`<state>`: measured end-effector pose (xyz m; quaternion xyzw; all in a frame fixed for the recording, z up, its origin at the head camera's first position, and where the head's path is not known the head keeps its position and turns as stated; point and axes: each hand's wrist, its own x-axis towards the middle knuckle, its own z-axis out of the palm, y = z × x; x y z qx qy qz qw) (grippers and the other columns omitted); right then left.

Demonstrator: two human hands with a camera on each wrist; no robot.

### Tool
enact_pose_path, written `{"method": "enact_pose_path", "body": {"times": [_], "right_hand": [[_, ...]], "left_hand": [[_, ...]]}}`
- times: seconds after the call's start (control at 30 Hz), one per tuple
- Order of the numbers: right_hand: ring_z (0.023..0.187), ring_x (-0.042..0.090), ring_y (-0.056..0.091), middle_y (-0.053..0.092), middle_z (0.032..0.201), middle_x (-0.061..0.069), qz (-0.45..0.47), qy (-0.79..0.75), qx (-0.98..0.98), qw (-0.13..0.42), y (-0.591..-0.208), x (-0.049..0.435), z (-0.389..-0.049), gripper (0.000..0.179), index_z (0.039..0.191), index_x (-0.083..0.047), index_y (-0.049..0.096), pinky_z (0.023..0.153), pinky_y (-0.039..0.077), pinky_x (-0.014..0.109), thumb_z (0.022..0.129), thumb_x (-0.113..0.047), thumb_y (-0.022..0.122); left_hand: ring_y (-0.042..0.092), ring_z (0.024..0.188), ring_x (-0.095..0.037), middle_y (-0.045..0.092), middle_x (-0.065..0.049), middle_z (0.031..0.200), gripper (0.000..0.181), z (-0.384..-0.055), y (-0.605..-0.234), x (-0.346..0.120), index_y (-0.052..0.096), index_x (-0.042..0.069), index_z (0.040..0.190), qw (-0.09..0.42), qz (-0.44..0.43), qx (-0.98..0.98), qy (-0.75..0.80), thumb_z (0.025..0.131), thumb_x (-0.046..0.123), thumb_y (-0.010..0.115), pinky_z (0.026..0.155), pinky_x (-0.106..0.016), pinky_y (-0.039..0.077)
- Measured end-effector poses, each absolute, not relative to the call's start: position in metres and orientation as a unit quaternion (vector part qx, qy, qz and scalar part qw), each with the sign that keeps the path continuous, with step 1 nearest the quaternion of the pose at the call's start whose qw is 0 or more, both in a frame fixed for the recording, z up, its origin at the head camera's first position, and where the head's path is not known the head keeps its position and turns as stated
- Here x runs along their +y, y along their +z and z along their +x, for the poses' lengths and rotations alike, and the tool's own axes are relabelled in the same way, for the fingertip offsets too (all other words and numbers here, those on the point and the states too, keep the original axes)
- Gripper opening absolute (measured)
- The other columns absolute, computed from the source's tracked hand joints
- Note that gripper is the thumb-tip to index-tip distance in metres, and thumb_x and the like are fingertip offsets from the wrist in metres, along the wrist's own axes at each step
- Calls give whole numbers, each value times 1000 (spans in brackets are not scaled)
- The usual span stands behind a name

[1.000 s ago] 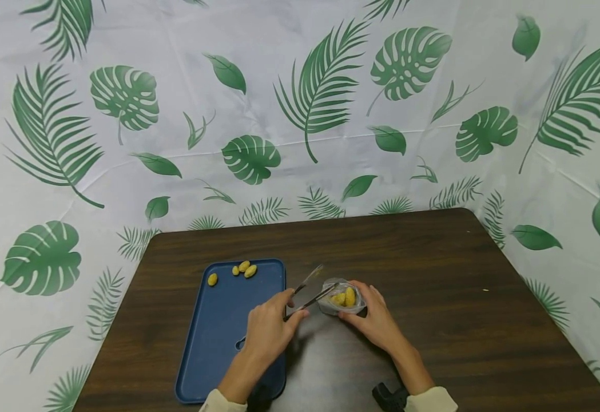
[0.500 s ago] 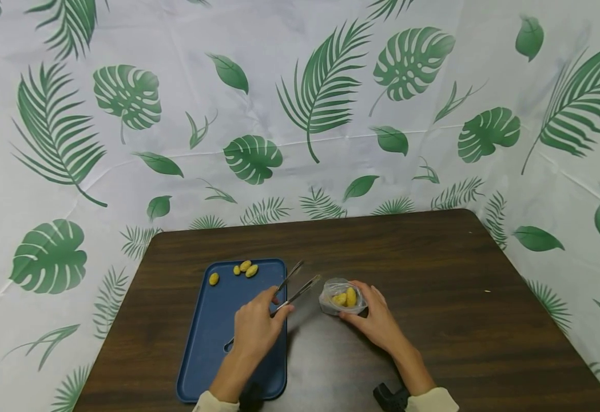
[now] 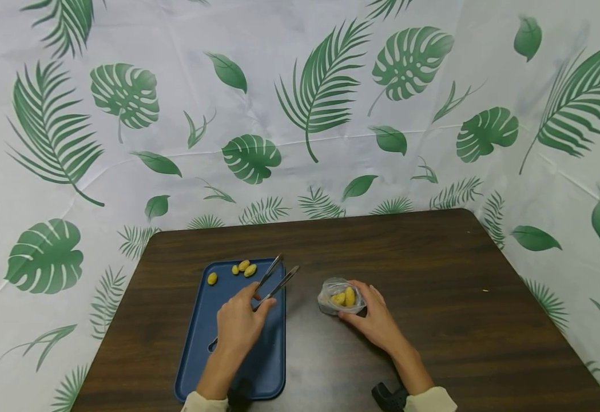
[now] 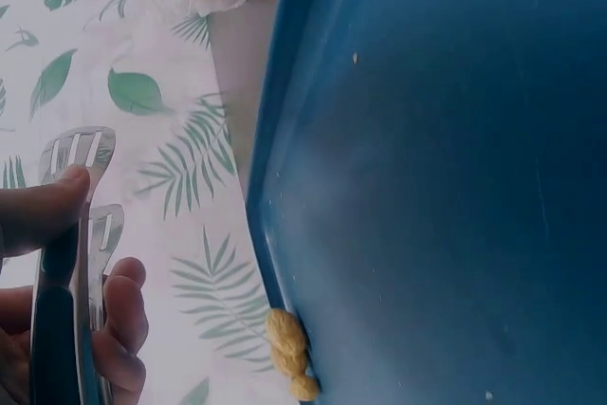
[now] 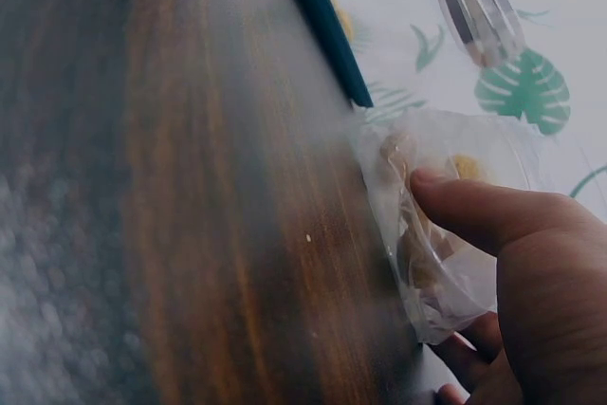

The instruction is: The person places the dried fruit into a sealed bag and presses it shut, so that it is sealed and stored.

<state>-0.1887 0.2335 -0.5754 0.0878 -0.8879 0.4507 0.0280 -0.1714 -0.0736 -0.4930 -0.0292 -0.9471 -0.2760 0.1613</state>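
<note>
My left hand holds metal tongs over the blue tray. The tongs' arms stand apart with nothing between them; slotted tips show in the left wrist view. Near the tray's far edge lie several small yellow oval pieces, one of them off to the left. To the right of the tray, my right hand grips a clear plastic bag between thumb and fingers. Its mouth faces up, and yellow pieces sit inside. In the right wrist view, the thumb presses the crinkled bag.
Everything stands on a dark wood-grain table with rounded far corners. A leaf-printed cloth hangs behind it. A black object is beneath the right wrist. Small crumbs dot the tray, and a pale scrap lies on the right.
My left hand has moved left with the spread tongs, from beside the bag to above the tray. The right hand and the bag have stayed in place.
</note>
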Motion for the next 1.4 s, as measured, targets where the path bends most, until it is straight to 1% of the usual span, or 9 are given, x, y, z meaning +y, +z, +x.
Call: {"method": "enact_pose_path", "body": {"times": [0.2,0.37,0.47,0.7,0.77,0.93,1.0,1.2,1.4], "right_hand": [[152,51,28,54,152,15,89,451,-888,28,-575,233,-188,74,149,-18,49,117,21,75,87,-41,84],[151,51,30,55,152,15,90,453,-886,31,-574,233,-188,74,148,-19,50,117,21,74,86,-40,84],[151,49,31,55,151,15,93,452,-887,33,-574,233,-188,74,148,-18,50,118,21,73,86,-39,85],[151,48,33,55,151,15,95,453,-886,35,-574,234,-187,74,148,-17,50,119,20,72,86,-38,85],[150,48,34,56,150,15,97,453,-885,37,-574,234,-188,74,147,-16,51,120,19,71,85,-37,85],[151,49,31,54,152,16,90,453,-886,32,-574,234,-188,74,147,-18,51,118,20,73,85,-38,85],[152,50,29,54,152,16,88,455,-886,29,-574,233,-187,73,147,-18,51,118,20,73,85,-39,85],[150,48,34,55,151,16,98,458,-883,37,-575,234,-187,73,147,-16,51,119,18,71,85,-36,85],[145,44,44,57,148,16,112,455,-882,52,-576,234,-189,73,146,-14,51,121,17,68,85,-31,86]], "left_hand": [[40,44,-7,77,-8,85,44,-174,-495,-82,74,4,115,166,1,-945,-281,84,33,86,46,-27,31],[40,44,-12,72,-7,74,42,-178,-495,-89,75,5,113,150,31,-948,-278,85,34,85,47,-30,31],[42,46,-15,71,-7,73,42,-180,-496,-94,75,6,113,137,50,-951,-273,86,36,84,49,-31,31],[49,51,-17,75,-8,83,45,-185,-497,-103,73,6,119,113,70,-955,-264,89,38,81,51,-32,34],[52,53,-19,76,-8,85,45,-186,-498,-105,74,6,118,110,75,-957,-258,89,39,81,51,-34,37],[64,64,-26,77,-9,89,45,-187,-501,-110,73,5,118,107,85,-962,-235,89,38,80,56,-45,48],[66,67,-28,77,-10,90,47,-187,-502,-112,72,4,120,102,87,-964,-231,90,38,80,59,-49,50],[70,72,-33,78,-15,94,48,-189,-506,-117,71,0,121,87,91,-966,-227,91,38,78,62,-52,53],[70,71,-36,77,-16,90,43,-193,-511,-122,72,1,113,86,93,-968,-215,91,38,78,61,-53,52]]}}
